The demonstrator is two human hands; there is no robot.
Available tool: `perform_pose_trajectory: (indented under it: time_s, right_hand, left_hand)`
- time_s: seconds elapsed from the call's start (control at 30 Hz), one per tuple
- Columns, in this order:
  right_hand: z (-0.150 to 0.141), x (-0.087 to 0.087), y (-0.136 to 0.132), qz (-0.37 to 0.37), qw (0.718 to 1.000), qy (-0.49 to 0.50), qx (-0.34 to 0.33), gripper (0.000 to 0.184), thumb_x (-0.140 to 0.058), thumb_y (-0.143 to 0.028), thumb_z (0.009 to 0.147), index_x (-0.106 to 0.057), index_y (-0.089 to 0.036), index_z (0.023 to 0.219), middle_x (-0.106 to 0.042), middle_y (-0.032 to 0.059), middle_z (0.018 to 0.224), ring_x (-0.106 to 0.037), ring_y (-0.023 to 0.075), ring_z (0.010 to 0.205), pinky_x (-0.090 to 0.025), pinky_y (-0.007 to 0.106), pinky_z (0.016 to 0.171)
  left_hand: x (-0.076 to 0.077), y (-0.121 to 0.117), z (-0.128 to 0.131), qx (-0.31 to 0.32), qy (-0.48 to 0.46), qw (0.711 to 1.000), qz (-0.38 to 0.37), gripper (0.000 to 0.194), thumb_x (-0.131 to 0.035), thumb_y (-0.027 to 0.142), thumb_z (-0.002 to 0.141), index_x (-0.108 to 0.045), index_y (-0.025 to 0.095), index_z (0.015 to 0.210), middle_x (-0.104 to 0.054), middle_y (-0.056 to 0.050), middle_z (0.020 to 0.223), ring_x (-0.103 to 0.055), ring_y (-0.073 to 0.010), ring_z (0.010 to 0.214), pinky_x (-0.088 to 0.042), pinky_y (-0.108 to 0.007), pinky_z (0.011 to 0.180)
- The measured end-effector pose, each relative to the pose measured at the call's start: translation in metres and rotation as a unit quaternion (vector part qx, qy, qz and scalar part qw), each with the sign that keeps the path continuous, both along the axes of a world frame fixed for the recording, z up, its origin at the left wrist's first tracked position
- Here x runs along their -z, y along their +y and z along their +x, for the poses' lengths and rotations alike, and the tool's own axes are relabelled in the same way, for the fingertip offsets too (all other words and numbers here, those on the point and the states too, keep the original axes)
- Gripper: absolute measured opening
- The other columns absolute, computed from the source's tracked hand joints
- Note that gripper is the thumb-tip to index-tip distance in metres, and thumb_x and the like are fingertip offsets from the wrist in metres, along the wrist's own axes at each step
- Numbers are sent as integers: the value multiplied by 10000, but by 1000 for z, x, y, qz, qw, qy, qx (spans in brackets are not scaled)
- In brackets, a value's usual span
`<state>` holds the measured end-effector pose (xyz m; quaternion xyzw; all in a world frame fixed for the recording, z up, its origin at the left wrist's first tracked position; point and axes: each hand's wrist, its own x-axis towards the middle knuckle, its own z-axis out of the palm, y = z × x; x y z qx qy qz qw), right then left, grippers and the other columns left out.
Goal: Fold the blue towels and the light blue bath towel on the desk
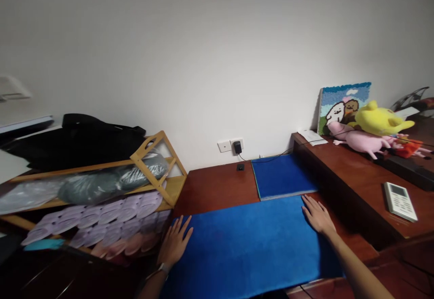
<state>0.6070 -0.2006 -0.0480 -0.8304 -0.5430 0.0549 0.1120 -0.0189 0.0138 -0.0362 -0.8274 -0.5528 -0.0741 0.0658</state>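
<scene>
A bright blue cloth lies spread over the reddish-brown wooden surface in front of me. My left hand rests at its left edge, fingers stretched out and apart, with a band on the wrist. At the cloth's far right corner lies my right hand, flat with fingers spread, and nothing shows in its grasp. Just beyond that hand is a darker blue folded cloth or mat with a pale front edge.
A wooden rack with lilac slippers and a black bag stands left. On a raised ledge to the right are plush toys, a fluffy picture and a white remote-like device. A black plug sits in the wall socket.
</scene>
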Motion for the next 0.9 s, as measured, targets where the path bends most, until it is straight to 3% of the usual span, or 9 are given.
perform_pose_trajectory:
  time_s: [0.2,0.3,0.4,0.5,0.6,0.67,0.7,0.77,0.9]
  right_hand:
    - [-1,-4,1,16,999,29,6,642,-237,-510,1025,-327,-231,1596,-305,39,1672,-249,181,1542,-149,435,1269]
    - [-2,-5,2,19,999,39,7,642,-226,-510,1027,-348,-221,1588,-307,41,1669,-231,186,1549,-140,434,1270]
    - [-2,-7,2,16,999,48,4,633,-207,-485,1028,-357,-223,1584,-325,26,1660,-230,186,1549,-132,434,1270]
    - [-1,-10,2,8,998,58,2,636,-197,-463,1025,-345,-209,1589,-327,13,1658,-217,181,1552,-125,421,1272]
    - [0,-9,1,14,998,69,-5,633,-196,-456,1024,-362,-211,1583,-350,11,1648,-221,183,1551,-123,423,1274]
    - [3,-7,1,29,996,79,-9,630,-197,-462,1023,-391,-221,1572,-382,11,1633,-234,188,1548,-124,428,1276]
    - [4,-5,1,38,996,85,-9,629,-201,-466,1021,-410,-223,1562,-399,12,1624,-243,191,1545,-125,432,1278]
    - [8,0,2,57,993,104,-10,628,-210,-474,1017,-452,-224,1540,-430,15,1606,-265,195,1538,-133,440,1279]
    - [17,8,3,103,981,167,-3,643,-231,-507,1001,-535,-206,1481,-493,28,1562,-335,202,1510,-160,438,1280]
  left_hand:
    - [-9,2,1,25,43,998,39,620,-297,483,971,-529,216,1481,-540,-126,1531,-427,-343,1454,-315,-572,1176]
    - [-24,-12,38,27,-19,996,87,586,-311,409,957,-575,166,1422,-593,-154,1466,-486,-353,1401,-366,-558,1156]
    - [-41,-61,120,80,-108,987,85,457,-357,332,967,-664,195,1276,-665,-138,1337,-612,-314,1238,-476,-492,1077]
    - [-46,-142,232,228,-155,961,-2,333,-439,235,967,-681,264,1195,-706,-72,1200,-639,-251,1141,-501,-430,1024]
    - [-30,-221,341,348,-144,923,-82,220,-632,317,894,-693,273,1101,-706,-50,1077,-636,-255,1019,-518,-424,932]
    - [-10,-257,400,404,-91,904,-111,394,-720,447,827,-695,213,1143,-699,-106,1081,-623,-308,1036,-521,-471,912]
    - [0,-270,425,412,-63,901,-123,457,-741,459,806,-699,176,1162,-698,-140,1093,-620,-332,1048,-518,-494,913]
    - [19,-285,463,378,-32,915,-136,346,-664,320,883,-716,146,1177,-703,-177,1104,-621,-344,1066,-504,-519,931]
    - [34,-296,496,312,-45,937,-151,327,-514,81,919,-741,115,1153,-721,-188,1041,-630,-329,1062,-484,-541,984]
